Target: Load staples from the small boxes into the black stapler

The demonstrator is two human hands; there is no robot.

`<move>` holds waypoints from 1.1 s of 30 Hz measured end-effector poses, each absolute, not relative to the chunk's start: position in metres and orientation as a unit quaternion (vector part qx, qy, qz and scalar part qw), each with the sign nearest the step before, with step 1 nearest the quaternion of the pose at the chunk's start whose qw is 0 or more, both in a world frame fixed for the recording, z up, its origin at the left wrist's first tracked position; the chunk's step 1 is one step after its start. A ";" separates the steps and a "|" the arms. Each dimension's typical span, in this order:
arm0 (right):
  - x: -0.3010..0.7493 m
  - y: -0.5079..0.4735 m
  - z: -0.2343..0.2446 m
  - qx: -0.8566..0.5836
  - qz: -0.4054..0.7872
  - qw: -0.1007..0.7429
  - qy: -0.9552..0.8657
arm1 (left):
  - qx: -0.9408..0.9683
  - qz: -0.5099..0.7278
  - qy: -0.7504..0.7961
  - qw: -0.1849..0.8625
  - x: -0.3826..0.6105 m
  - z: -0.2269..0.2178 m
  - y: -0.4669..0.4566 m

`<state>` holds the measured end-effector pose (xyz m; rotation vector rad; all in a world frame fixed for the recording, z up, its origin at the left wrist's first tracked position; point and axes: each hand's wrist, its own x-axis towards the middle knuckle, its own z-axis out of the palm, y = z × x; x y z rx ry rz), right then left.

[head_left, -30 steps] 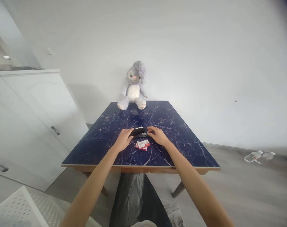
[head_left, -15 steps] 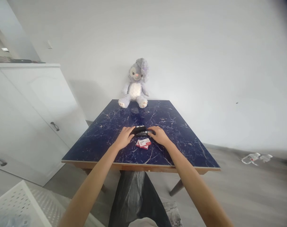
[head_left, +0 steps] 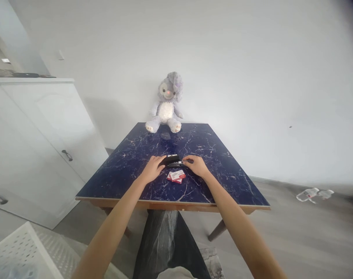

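A black stapler (head_left: 172, 160) lies on a dark blue marbled table (head_left: 130, 174). My left hand (head_left: 153, 169) is wrapped round its left end. My right hand (head_left: 196, 166) pinches the stapler's right end, where a thin metal part sticks out. Two small red and white boxes (head_left: 176, 176) lie stacked on the table just in front of the stapler, between my hands.
A grey plush rabbit (head_left: 166, 102) sits at the table's far edge against the white wall. A white cabinet (head_left: 33, 143) stands to the left. A white perforated basket (head_left: 22, 252) is at the lower left. A plastic bottle (head_left: 313, 193) lies on the floor at right.
My right hand has slid a little to the right along the stapler's end. My left hand has stayed on the stapler. The view has shifted slightly.
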<state>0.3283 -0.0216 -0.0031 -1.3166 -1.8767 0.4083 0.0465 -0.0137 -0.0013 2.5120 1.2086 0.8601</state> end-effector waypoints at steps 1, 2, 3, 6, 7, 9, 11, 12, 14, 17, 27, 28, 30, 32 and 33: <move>0.328 -0.021 -0.004 -0.515 0.170 0.390 -0.744 | 0.854 0.295 0.413 0.113 0.046 -0.001 -0.013; 0.328 -0.020 -0.005 -0.512 0.178 0.385 -0.747 | 0.854 0.297 0.413 0.113 0.046 -0.002 -0.013; 0.328 -0.020 -0.006 -0.512 0.184 0.382 -0.747 | 0.853 0.299 0.413 0.113 0.046 -0.002 -0.012; 0.328 -0.018 -0.009 -0.518 0.200 0.382 -0.739 | 0.852 0.307 0.409 0.109 0.045 -0.004 -0.011; 0.329 -0.017 -0.010 -0.519 0.205 0.383 -0.736 | 0.852 0.310 0.408 0.109 0.045 -0.005 -0.010; 0.329 -0.016 -0.012 -0.518 0.213 0.387 -0.733 | 0.849 0.316 0.409 0.111 0.045 -0.005 -0.011; 0.329 -0.015 -0.014 -0.513 0.218 0.388 -0.734 | 0.846 0.318 0.412 0.117 0.045 -0.006 -0.011; 0.330 -0.014 -0.015 -0.508 0.220 0.388 -0.737 | 0.845 0.318 0.413 0.120 0.044 -0.005 -0.012; 0.330 -0.014 -0.016 -0.500 0.220 0.387 -0.743 | 0.844 0.318 0.415 0.121 0.044 -0.005 -0.013; 0.331 -0.014 -0.016 -0.496 0.216 0.382 -0.749 | 0.845 0.313 0.418 0.118 0.044 -0.004 -0.013; 0.327 -0.010 -0.018 -0.555 0.230 0.408 -0.687 | 0.840 0.305 0.435 0.109 0.045 -0.001 -0.016; 0.326 -0.010 -0.018 -0.564 0.225 0.407 -0.683 | 0.839 0.305 0.437 0.108 0.046 0.000 -0.017; 0.325 -0.008 -0.017 -0.576 0.210 0.396 -0.684 | 0.837 0.305 0.442 0.107 0.047 0.002 -0.019; 0.325 -0.004 -0.016 -0.581 0.200 0.383 -0.690 | 0.836 0.308 0.443 0.105 0.047 0.003 -0.020; 0.325 -0.002 -0.015 -0.579 0.200 0.378 -0.694 | 0.836 0.309 0.442 0.103 0.047 0.004 -0.021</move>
